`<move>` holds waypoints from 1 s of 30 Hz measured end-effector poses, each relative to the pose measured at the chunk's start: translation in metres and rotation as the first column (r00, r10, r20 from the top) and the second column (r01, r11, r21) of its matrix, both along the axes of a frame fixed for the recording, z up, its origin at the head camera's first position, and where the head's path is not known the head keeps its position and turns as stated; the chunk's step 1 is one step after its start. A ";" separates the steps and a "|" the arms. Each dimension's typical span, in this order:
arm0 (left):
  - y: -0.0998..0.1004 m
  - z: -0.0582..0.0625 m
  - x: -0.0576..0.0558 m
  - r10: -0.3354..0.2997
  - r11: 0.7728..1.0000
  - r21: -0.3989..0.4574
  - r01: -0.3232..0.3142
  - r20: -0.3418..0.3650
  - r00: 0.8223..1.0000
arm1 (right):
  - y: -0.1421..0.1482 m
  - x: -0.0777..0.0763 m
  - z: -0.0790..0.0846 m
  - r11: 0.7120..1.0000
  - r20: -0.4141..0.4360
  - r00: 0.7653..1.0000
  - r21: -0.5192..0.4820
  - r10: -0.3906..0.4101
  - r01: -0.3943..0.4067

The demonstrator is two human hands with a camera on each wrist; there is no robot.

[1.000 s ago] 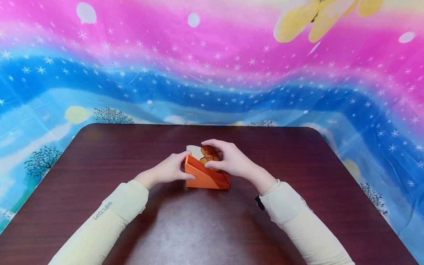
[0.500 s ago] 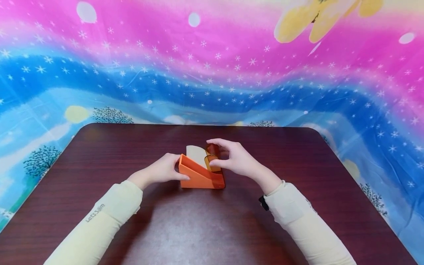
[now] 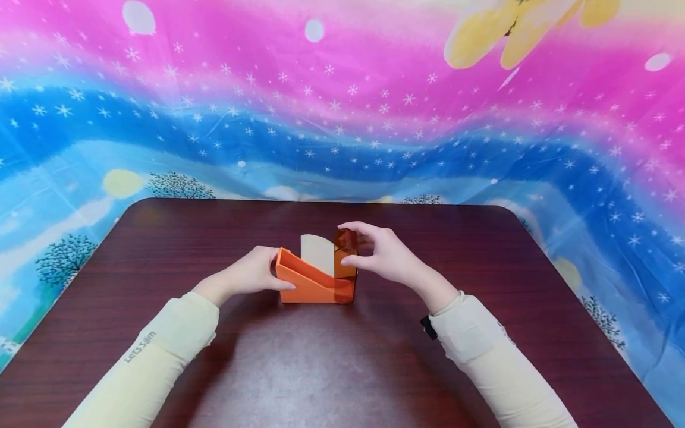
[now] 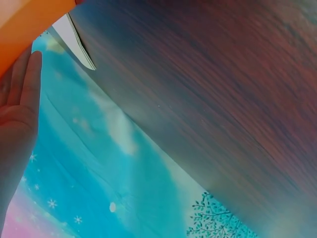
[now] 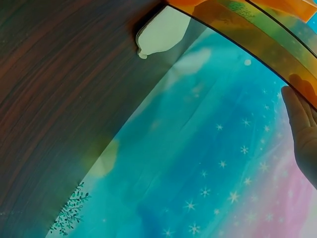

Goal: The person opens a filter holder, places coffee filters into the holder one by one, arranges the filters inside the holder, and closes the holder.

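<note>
An orange slant-topped box [image 3: 307,286] stands on the table, its higher end at the left. My left hand [image 3: 246,272] grips that end, thumb on the front face and fingers behind. At the lower right end, a see-through amber cover [image 3: 345,267] overlaps the box; whether it is joined there I cannot tell. My right hand [image 3: 382,252] holds the cover between thumb and fingers. Behind the box lies a cream stack of thin sheets [image 3: 317,254] with a curved edge, also seen in the right wrist view as a cream shape [image 5: 163,30]. The box's inside is mostly hidden.
The dark brown wooden table [image 3: 299,368] has rounded far corners. A printed cloth [image 3: 342,107] with snowflakes and trees hangs behind it and down its sides. Both forearms wear pale sleeves, and a black strap piece [image 3: 428,327] shows at the right cuff.
My left hand has moved left with the box. The amber cover has swung more upright and slightly right with my right hand. More of the cream stack shows; it has stayed in place.
</note>
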State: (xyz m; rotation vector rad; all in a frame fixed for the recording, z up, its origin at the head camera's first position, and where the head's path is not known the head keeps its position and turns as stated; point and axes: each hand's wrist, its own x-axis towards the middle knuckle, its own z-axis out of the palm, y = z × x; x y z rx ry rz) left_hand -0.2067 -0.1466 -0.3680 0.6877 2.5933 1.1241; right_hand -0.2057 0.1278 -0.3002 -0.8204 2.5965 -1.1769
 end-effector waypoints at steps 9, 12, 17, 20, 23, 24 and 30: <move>-0.009 0.004 -0.001 -0.035 0.999 0.003 0.035 0.001 0.999 | 0.000 -0.001 0.000 1.000 -0.011 1.000 -0.004 -0.006 0.006; -0.012 0.004 -0.002 -0.044 0.999 -0.001 0.044 0.006 0.999 | 0.000 -0.002 -0.003 1.000 -0.011 1.000 -0.003 -0.010 0.010; -0.019 0.004 -0.003 -0.044 0.999 -0.003 0.044 0.014 0.999 | 0.001 -0.004 -0.004 1.000 -0.020 1.000 0.003 -0.014 0.014; -0.023 0.003 -0.005 -0.037 0.999 -0.002 0.037 0.018 0.999 | 0.000 -0.004 -0.005 1.000 -0.019 1.000 0.007 -0.020 0.020; -0.028 0.003 -0.006 -0.030 1.000 -0.001 0.030 0.020 0.999 | 0.000 -0.004 -0.005 0.999 -0.010 0.999 0.010 -0.031 0.031; -0.029 0.002 -0.006 -0.027 1.000 -0.002 0.027 0.020 0.999 | 0.000 -0.005 -0.005 0.999 -0.007 0.999 0.011 -0.035 0.035; -0.031 0.003 -0.007 -0.030 1.000 0.000 0.030 0.021 0.999 | 0.001 -0.005 -0.006 0.999 -0.001 0.999 0.011 -0.047 0.048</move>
